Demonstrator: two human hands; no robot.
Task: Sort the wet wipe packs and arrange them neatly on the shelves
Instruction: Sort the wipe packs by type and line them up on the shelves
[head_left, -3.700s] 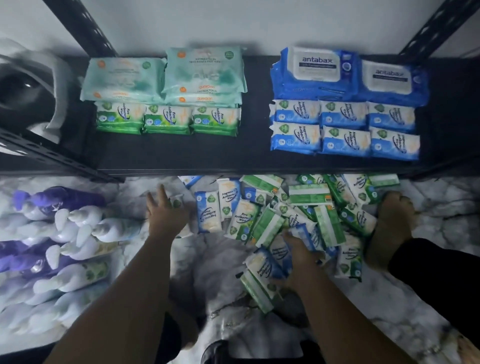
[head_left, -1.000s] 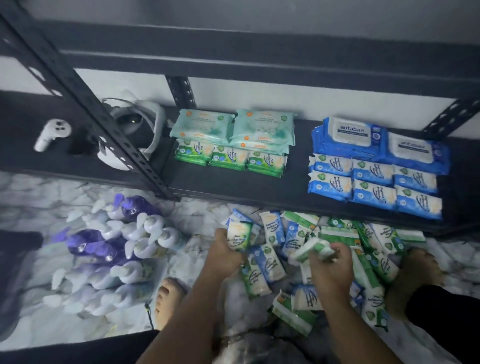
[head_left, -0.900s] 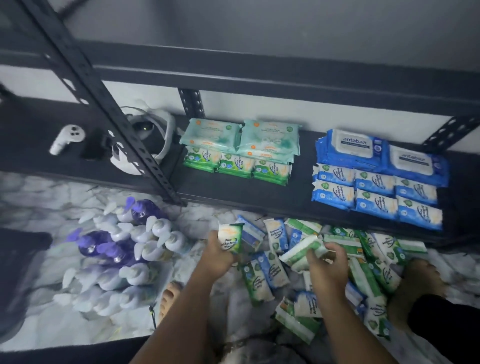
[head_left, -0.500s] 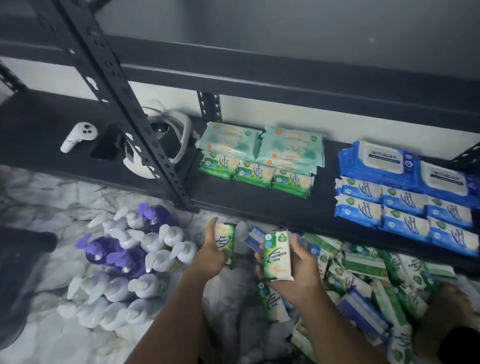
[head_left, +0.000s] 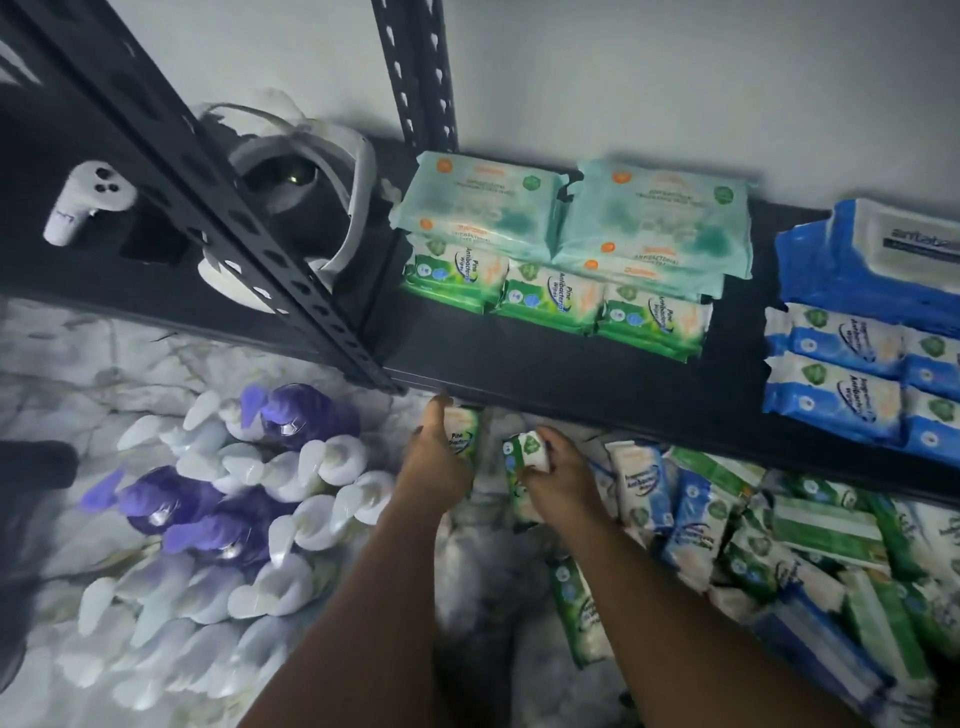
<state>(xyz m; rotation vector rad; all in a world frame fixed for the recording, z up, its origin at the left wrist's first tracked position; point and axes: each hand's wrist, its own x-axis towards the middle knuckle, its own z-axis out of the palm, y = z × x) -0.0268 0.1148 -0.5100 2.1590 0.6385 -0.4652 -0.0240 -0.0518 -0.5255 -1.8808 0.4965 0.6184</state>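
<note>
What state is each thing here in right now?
Left hand: grips a green pack.
Right hand: grips second green pack.
Green shelf packs: three in a row, flat.
Teal packs: stacked, lying flat.
Blue shelf packs: lined in rows.
Floor pile: loose, blue and green mixed.
Pump bottles: lying on their sides.

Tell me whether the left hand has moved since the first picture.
Yes: the left hand, gripping a green pack, moved closer to the shelf edge.
</note>
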